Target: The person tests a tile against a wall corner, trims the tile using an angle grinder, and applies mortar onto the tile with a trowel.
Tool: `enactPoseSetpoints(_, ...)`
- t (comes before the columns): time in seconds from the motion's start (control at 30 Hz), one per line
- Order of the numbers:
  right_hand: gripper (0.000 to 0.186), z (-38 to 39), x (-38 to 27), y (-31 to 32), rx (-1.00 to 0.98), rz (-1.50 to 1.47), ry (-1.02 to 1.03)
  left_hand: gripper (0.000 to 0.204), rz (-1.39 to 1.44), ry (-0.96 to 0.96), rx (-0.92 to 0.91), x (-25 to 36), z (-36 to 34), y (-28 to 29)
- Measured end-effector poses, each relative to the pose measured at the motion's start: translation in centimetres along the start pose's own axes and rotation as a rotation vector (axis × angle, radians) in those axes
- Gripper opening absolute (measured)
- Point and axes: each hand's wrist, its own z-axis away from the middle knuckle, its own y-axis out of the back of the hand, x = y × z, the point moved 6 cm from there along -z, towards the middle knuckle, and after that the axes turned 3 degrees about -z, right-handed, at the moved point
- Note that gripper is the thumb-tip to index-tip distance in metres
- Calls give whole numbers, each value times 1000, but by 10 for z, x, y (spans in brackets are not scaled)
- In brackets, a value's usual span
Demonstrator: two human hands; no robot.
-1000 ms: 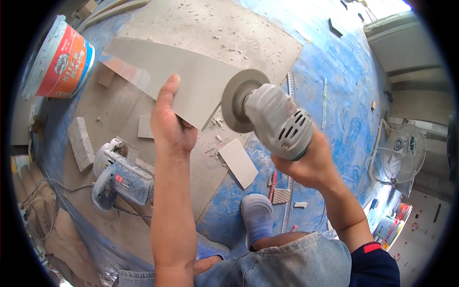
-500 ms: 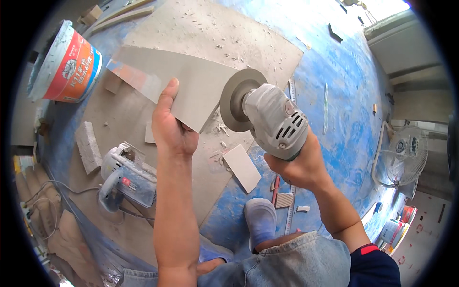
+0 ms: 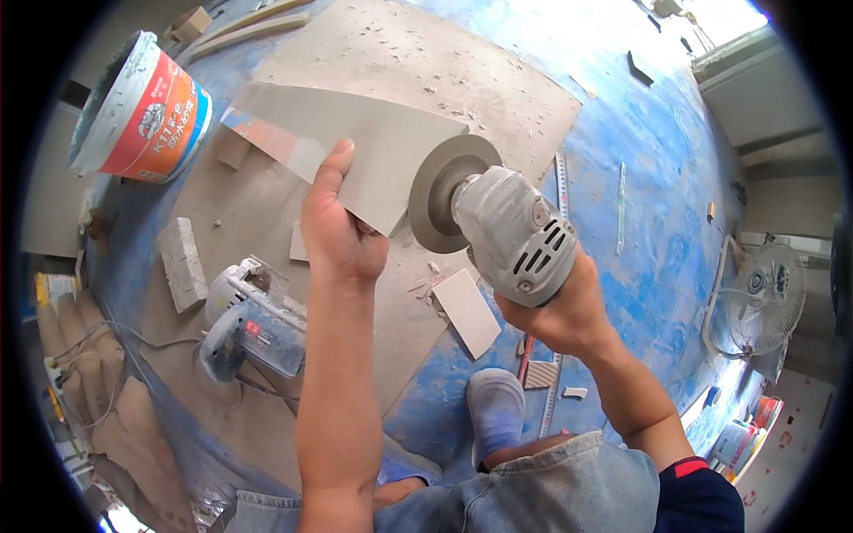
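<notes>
My left hand (image 3: 342, 218) grips a grey tile (image 3: 382, 147) by its near edge, thumb on top and fingers underneath. The tile is raised above the floor, and its far left part reflects the orange of a bucket. In my right hand (image 3: 569, 306) is a dusty grey angle grinder (image 3: 515, 235), held round its body. The grinder's round disc (image 3: 426, 200) overlaps the tile's right edge in view; whether it touches cannot be made out. Below the disc, a pale tile offcut (image 3: 468, 313) lies on the floor. A dusty circular saw (image 3: 258, 324) rests left of my left forearm.
An orange-labelled bucket (image 3: 147, 115) stands at the far left. A brown board (image 3: 355, 53) strewn with chips covers part of the blue floor (image 3: 640, 293). A long ruler (image 3: 551, 400) and a pink stick (image 3: 526, 355) lie near my shoe (image 3: 496, 409). At right is a fan (image 3: 766, 293).
The whole scene has shifted slightly right in the picture. Relative to the tile, the grinder has moved left and a little nearer, so its disc covers more of the tile's right edge.
</notes>
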Motion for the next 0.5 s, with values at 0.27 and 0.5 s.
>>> enactPoseSetpoints(0.27, 56, 7, -20, -10, -72, 75, 61, 34, 80, 59, -97, 5, 0, 2)
enactPoseSetpoints(0.5, 59, 3, -14, -9, -55, 64, -19, 35, 30, 10, -6, 8, -3, 3)
